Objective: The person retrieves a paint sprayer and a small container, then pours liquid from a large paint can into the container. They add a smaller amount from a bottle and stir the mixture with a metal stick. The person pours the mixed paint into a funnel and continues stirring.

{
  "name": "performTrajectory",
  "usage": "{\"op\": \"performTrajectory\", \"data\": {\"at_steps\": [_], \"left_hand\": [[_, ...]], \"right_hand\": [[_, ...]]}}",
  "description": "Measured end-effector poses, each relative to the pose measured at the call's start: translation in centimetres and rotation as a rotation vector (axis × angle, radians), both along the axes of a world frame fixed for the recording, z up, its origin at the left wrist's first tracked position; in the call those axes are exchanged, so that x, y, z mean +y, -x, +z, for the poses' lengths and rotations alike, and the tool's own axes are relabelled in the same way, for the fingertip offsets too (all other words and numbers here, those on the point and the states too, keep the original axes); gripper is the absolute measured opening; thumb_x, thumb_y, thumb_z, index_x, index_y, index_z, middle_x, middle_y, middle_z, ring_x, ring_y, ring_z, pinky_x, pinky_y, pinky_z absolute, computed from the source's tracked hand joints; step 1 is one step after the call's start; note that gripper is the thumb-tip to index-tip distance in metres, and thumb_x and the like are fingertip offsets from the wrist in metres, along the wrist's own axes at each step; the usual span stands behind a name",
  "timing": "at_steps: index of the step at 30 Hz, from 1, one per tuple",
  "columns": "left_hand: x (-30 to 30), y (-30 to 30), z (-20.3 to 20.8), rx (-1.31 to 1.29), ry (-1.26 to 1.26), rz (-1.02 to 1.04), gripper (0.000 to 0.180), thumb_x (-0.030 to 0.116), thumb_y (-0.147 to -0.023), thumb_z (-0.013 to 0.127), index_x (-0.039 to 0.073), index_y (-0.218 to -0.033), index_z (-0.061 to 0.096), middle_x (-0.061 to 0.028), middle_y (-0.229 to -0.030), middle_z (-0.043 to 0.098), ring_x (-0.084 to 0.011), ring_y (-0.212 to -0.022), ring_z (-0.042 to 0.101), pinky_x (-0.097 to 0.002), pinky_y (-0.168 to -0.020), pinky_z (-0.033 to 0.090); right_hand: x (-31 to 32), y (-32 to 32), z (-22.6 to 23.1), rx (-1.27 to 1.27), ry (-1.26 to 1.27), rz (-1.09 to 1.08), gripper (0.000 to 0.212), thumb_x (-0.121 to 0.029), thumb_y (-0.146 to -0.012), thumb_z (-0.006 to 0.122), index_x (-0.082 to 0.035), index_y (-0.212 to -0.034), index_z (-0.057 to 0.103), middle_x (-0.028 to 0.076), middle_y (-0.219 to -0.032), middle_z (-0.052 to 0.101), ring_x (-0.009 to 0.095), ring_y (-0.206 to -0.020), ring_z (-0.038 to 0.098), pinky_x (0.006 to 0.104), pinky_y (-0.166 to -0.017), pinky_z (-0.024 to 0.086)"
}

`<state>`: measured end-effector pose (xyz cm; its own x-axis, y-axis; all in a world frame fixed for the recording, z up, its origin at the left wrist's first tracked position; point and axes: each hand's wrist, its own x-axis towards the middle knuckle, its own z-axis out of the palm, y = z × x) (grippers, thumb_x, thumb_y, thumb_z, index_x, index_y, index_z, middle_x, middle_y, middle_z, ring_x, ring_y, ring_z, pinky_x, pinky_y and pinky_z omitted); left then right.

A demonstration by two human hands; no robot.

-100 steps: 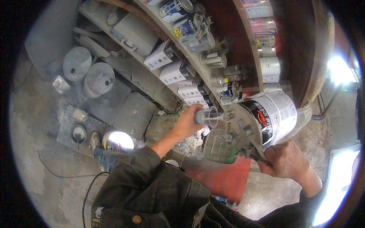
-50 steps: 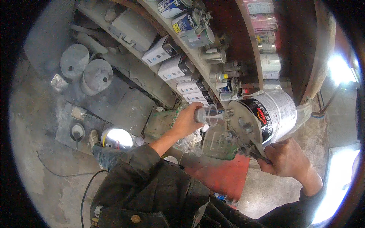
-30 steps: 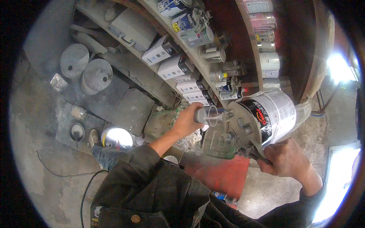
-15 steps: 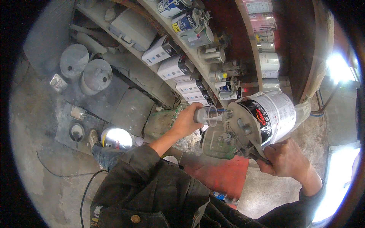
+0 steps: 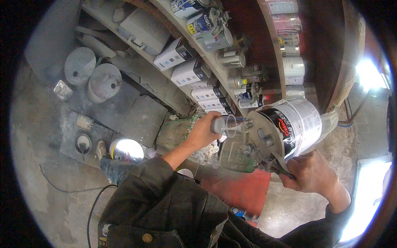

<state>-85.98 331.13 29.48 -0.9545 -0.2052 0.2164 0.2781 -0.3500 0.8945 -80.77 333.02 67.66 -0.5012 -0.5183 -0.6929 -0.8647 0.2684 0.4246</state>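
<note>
My left hand (image 5: 202, 131) is wrapped round a small clear plastic cup (image 5: 231, 121), tipped on its side in the picture, with pale grey liquid inside. Its mouth faces the spout of a large paint can (image 5: 307, 126), which lies tilted toward it. A whitish stream runs between spout and cup. The can wears a grey pouring lid (image 5: 261, 124) with dried paint on it, and a black and white label. My right hand (image 5: 312, 172) grips the lid's handle (image 5: 285, 168) at the can's near side. Below the lid is a cut-open greenish clear plastic container (image 5: 237, 159).
Shelves beyond my hands hold several paint cans (image 5: 292, 66), white boxes (image 5: 190, 73) and a grey case (image 5: 144, 31). Two drums (image 5: 105, 80) stand on the floor at the far left. A red panel (image 5: 235, 190) lies below, and a black hose (image 5: 92, 206) curves at lower left.
</note>
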Motion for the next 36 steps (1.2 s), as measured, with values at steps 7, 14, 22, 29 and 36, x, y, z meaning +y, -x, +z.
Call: {"op": "performTrajectory", "data": {"at_steps": [7, 14, 22, 29, 36], "left_hand": [[-0.2, 0.6, -0.4, -0.018, 0.028, 0.045, 0.074, 0.005, -0.067, 0.087, 0.006, -0.130, 0.049, -0.0186, -0.122, 0.064, -0.0379, -0.114, 0.062, -0.0419, -0.096, 0.050], [0.6, 0.4, -0.1, -0.016, 0.027, -0.013, 0.071, 0.005, -0.067, 0.085, 0.004, -0.129, 0.050, -0.0200, -0.123, 0.064, -0.0391, -0.116, 0.062, -0.0430, -0.097, 0.050], [0.5, 0.8, -0.5, -0.016, 0.014, 0.015, 0.071, 0.004, -0.066, 0.085, 0.003, -0.128, 0.050, -0.0205, -0.122, 0.065, -0.0398, -0.114, 0.062, -0.0432, -0.096, 0.051], [0.7, 0.7, -0.3, -0.023, 0.041, 0.027, 0.071, 0.004, -0.065, 0.085, 0.004, -0.128, 0.051, -0.0201, -0.120, 0.066, -0.0393, -0.113, 0.063, -0.0430, -0.094, 0.051], [1.3, 0.6, -0.9, -0.025, 0.024, 0.005, 0.073, 0.005, -0.064, 0.086, 0.004, -0.128, 0.052, -0.0195, -0.122, 0.066, -0.0381, -0.113, 0.064, -0.0425, -0.096, 0.051]], "right_hand": [[-0.3, 1.4, 0.0, -0.025, -0.001, 0.030, 0.037, -0.035, -0.080, 0.074, -0.007, -0.064, 0.057, 0.011, -0.052, 0.058, 0.033, -0.047, 0.061, 0.0438, -0.050, 0.052], [0.5, 0.8, 0.1, -0.039, 0.005, -0.016, 0.038, -0.035, -0.080, 0.074, -0.007, -0.062, 0.057, 0.011, -0.052, 0.058, 0.033, -0.048, 0.061, 0.0438, -0.050, 0.051], [0.4, 1.8, -0.1, -0.064, 0.030, -0.015, 0.036, -0.032, -0.079, 0.075, -0.007, -0.060, 0.057, 0.012, -0.053, 0.058, 0.033, -0.049, 0.061, 0.0444, -0.051, 0.052], [1.4, 2.3, -0.2, -0.075, 0.067, 0.008, 0.035, -0.032, -0.079, 0.075, -0.007, -0.061, 0.057, 0.012, -0.052, 0.057, 0.034, -0.048, 0.061, 0.0446, -0.050, 0.051], [2.2, 2.7, -0.5, -0.090, 0.043, -0.030, 0.037, -0.034, -0.080, 0.073, -0.007, -0.062, 0.056, 0.013, -0.053, 0.058, 0.034, -0.049, 0.061, 0.0448, -0.050, 0.051]]}}
